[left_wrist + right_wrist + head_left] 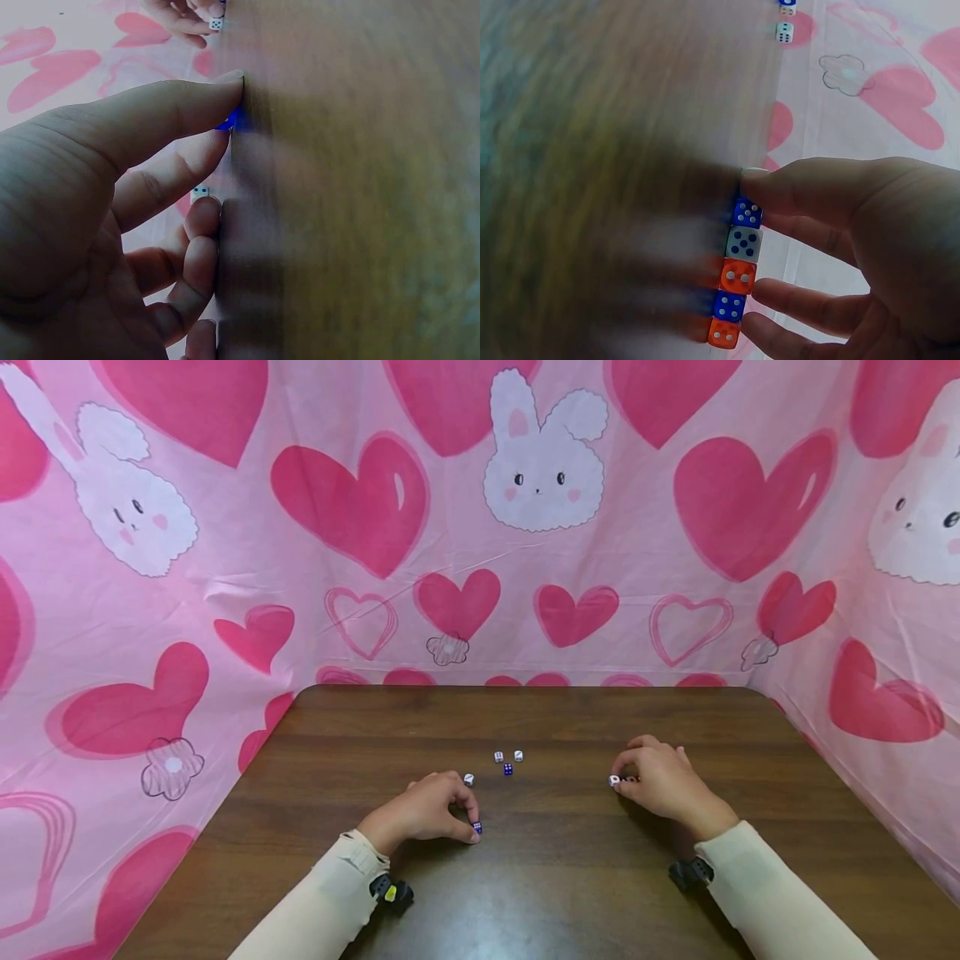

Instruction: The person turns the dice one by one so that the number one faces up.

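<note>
From here I see the table (555, 877) reach well beyond both hands to its far edge, its side edges well outside them, with a broad stretch of wood between the hands. The left hand (427, 810) has thumb and forefinger drawn together, pinching a blue die (477, 828), its other fingers bent. The right hand (663, 777) pinches a white die (614, 781) at the left end of a row (736, 274), five dice side by side beneath its palm; I can't tell whether the white one touches them. A loose white die (468, 779) sits just beyond the left fingers; between the hands, farther out, are a second blue die (507, 769) and two white ones (498, 757). The wood is brown and glossy, walled by pink heart-and-rabbit cloth (465, 547)
</note>
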Demonstrator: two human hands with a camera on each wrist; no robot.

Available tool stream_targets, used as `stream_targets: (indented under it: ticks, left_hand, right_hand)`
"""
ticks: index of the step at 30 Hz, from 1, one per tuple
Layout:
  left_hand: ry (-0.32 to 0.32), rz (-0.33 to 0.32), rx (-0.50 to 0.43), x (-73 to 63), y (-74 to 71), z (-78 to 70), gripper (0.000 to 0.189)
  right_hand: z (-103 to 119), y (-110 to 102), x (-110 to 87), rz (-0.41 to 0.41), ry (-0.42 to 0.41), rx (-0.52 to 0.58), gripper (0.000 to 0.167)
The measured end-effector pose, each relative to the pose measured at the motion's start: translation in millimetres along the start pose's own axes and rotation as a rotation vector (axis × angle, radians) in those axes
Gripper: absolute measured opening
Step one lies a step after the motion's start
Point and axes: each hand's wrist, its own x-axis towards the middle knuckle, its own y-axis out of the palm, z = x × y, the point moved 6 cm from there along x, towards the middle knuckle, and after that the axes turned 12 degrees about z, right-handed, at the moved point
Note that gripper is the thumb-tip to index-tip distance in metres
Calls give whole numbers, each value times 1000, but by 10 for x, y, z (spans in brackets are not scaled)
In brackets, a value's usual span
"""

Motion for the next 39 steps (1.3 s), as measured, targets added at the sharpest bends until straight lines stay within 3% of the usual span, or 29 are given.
stream_targets:
  ticks: [22, 29, 39]
  left_hand:
    - [-6, 5, 0, -9, 14, 39, 22]
    - [0, 8, -23, -11, 32, 51, 22]
    - [-2, 5, -21, -10, 23, 43, 22]
  right_hand:
    - [88, -6, 4, -9, -11, -49, 14]
    - [376, 51, 105, 19, -81, -59, 19]
    - [809, 272, 448, 113, -128, -62, 19]
